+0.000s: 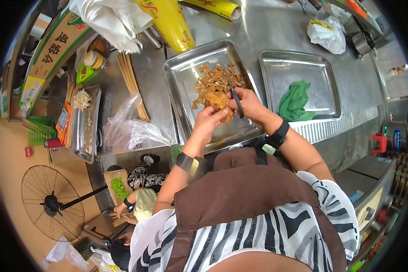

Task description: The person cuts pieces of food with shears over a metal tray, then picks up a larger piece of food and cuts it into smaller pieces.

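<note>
Over a large metal tray (179, 72), my left hand (206, 123) pinches a crinkled, golden-brown piece of food (218, 100). My right hand (250, 105) grips black-handled scissors (236, 103) close beside that piece. The scissor blades point away from me, across the cut food. A heap of small brown cut pieces (211, 75) lies in the tray under and beyond my hands. Both wrists wear dark bands.
To the right, a second metal tray (299, 61) holds a green cloth (295, 102). On the left are wooden skewers (133, 86), a clear plastic bag (138, 129) and a narrow tray (82, 131). A co-worker's hands (122, 211) handle sticks below, near a fan (53, 202).
</note>
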Demonstrator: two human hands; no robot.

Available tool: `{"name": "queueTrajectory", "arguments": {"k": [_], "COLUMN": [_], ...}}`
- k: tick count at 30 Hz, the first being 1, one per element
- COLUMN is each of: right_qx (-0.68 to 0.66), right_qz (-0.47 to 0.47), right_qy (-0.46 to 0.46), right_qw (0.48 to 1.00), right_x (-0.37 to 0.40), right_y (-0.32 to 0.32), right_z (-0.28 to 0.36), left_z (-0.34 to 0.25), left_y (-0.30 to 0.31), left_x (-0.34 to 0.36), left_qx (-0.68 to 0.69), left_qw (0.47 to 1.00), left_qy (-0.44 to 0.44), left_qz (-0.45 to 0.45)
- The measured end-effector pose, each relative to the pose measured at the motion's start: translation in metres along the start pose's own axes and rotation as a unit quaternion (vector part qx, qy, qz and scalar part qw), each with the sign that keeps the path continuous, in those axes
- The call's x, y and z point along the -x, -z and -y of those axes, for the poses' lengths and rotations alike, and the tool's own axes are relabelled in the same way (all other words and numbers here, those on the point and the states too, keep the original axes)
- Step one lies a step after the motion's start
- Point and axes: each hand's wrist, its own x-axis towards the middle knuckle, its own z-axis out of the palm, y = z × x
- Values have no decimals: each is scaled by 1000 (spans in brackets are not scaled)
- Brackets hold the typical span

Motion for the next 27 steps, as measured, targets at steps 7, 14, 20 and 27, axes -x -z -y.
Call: {"name": "queueTrajectory", "arguments": {"k": [7, 14, 20, 27], "right_qx": [-43, -45, 60, 289], "right_qz": [54, 56, 63, 113], "right_qy": [-66, -72, -72, -63], "right_qw": [995, 995, 994, 948], "right_x": [-9, -10, 3, 47], "right_y": [10, 9, 16, 29], "right_z": [-2, -3, -5, 0], "left_z": [6, 11, 11, 15], "left_y": [7, 3, 1, -4], "left_x": [-7, -8, -18, -27], "left_qx": [-99, -108, -60, -17], "left_qw": [995, 991, 989, 973], "left_qy": [-24, -76, -91, -152], "left_qz": [19, -10, -105, -175]}}
